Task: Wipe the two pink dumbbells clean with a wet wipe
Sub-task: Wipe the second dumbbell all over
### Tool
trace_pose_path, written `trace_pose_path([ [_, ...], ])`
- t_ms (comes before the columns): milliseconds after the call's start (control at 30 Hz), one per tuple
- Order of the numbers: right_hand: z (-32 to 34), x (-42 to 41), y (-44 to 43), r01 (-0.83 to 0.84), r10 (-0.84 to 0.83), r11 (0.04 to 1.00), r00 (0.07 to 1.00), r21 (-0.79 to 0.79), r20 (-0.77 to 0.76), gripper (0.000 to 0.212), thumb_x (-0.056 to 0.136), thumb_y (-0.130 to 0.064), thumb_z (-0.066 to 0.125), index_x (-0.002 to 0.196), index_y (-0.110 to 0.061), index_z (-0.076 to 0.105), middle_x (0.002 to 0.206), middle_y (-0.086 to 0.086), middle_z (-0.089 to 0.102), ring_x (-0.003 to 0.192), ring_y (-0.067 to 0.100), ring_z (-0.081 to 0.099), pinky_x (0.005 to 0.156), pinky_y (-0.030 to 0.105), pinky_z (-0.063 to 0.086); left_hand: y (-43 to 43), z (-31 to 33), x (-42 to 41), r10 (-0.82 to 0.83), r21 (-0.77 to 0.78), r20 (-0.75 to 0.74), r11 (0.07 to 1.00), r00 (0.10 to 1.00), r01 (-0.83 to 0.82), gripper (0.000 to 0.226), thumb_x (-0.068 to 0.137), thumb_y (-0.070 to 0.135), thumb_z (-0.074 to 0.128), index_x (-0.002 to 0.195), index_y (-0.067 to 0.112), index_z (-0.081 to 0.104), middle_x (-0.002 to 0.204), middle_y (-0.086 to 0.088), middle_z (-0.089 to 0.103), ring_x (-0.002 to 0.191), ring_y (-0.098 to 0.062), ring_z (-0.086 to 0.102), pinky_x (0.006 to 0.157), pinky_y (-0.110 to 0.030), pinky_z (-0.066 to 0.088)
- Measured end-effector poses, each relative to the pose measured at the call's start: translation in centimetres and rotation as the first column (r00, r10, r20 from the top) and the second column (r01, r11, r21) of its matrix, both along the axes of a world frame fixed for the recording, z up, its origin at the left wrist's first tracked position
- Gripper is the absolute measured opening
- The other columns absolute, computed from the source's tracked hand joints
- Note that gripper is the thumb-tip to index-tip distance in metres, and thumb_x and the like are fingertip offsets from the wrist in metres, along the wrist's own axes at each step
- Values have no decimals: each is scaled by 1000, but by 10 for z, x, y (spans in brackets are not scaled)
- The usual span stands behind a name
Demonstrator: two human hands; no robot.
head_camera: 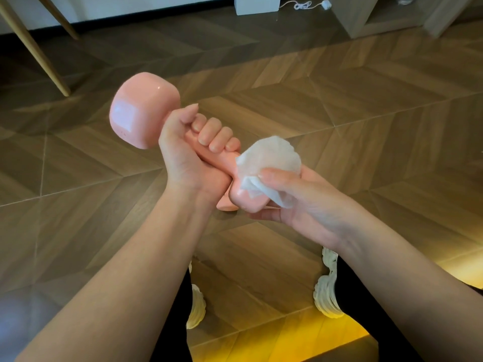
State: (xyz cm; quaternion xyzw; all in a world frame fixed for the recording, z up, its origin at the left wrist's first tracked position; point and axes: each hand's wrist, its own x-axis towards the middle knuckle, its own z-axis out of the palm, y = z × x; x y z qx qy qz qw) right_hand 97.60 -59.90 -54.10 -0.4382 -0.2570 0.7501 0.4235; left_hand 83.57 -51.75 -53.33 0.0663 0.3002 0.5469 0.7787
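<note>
A pink dumbbell [141, 111] is held in the air above the floor, tilted, its far head up at the left. My left hand [193, 155] grips its handle, fingers curled round it. The near head is wrapped in a white wet wipe [269, 158]. My right hand [295, 197] holds the wipe round that head, thumb on top and fingers underneath. Only one dumbbell is in view.
A wooden parquet floor [339, 100] lies below. Slanted wooden legs [39, 56] stand at the far left. A white box [257, 5] with a cable and wooden furniture [379, 19] line the far wall. My legs and light slippers [326, 291] are underneath.
</note>
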Motion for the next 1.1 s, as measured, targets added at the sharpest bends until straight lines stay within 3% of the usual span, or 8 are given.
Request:
trace_pose_path([
  [133,4,5,1,-73,67,996,992,-54,-103,67,82,-55,59,133,-11,56,120,14,66,105,27,61,84,49,57,0,2,1,-19,23,24,1000,1000,18,35,89,21,44,57,21,31,45,8,23,40,-12,22,47,-26,27],
  [367,2,-2,-3,-54,50,997,995,-49,-81,43,81,-18,69,121,-18,52,130,21,62,115,39,63,79,45,58,-2,2,3,-55,22,8,998,998,55,36,90,24,44,57,21,31,45,9,22,41,-11,21,45,-26,28],
  [500,5,-5,-2,-22,22,999,1000,-26,15,56,86,-40,59,131,-8,55,126,26,63,114,40,63,81,44,57,0,2,1,-46,19,26,999,999,45,36,90,22,43,56,21,31,44,8,23,40,-11,22,46,-26,27],
  [600,8,-3,-1,-1,1,998,1000,-68,6,57,84,-49,50,129,-14,59,130,24,61,109,37,63,79,45,59,1,1,0,-46,16,37,999,998,46,37,90,22,43,55,21,31,44,8,24,40,-11,23,45,-26,29],
  [767,7,2,-2,-84,84,995,996,-55,-8,64,81,-54,57,135,-20,55,133,19,61,122,38,58,85,49,58,0,1,1,-68,20,50,998,996,67,36,90,23,43,55,21,31,45,8,23,40,-11,23,45,-25,29],
  [933,4,-3,-3,-51,51,998,999,-34,-14,53,86,-34,65,130,-6,55,123,24,66,118,42,60,90,51,54,-1,1,2,-102,66,-15,992,995,103,36,89,22,43,56,21,31,44,8,22,41,-11,21,47,-26,26],
  [1033,5,-2,-4,-46,47,999,996,15,-80,37,83,-15,66,118,-13,55,102,8,74,100,30,69,84,44,58,0,0,0,-96,67,-5,993,995,96,37,89,22,43,54,21,33,43,9,22,40,-10,21,45,-26,26],
  [1100,4,-2,-4,-36,40,999,994,40,-98,37,84,-16,67,119,-15,54,103,9,72,99,32,67,79,40,59,1,0,-1,-96,83,23,992,995,94,34,85,21,45,53,20,33,42,9,23,39,-10,21,44,-25,26],
])
